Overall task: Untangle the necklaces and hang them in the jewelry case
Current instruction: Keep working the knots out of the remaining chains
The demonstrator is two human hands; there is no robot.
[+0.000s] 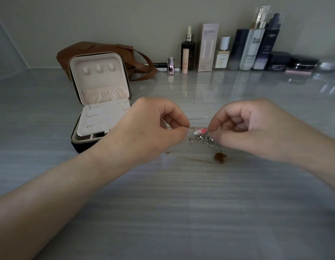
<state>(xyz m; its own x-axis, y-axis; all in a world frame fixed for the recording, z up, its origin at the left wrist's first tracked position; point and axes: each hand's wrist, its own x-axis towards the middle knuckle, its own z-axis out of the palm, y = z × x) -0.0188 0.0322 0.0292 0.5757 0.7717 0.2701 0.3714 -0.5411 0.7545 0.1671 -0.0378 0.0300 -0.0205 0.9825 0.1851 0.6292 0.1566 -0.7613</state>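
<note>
While fingers pinch necklaces, bottles line a maybe-stone counter.

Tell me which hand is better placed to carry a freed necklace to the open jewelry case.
Probably the left hand: the jewelry case stands open just beside it, while the right hand would have to cross over the tangled necklaces.

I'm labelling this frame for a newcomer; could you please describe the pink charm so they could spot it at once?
On the grey countertop, right of the open jewelry case, two hands pinch a thin chain. The charm hangs between the left hand and right hand. It alone is pink and white, unlike the silver chain and brown pendant below it.
</note>
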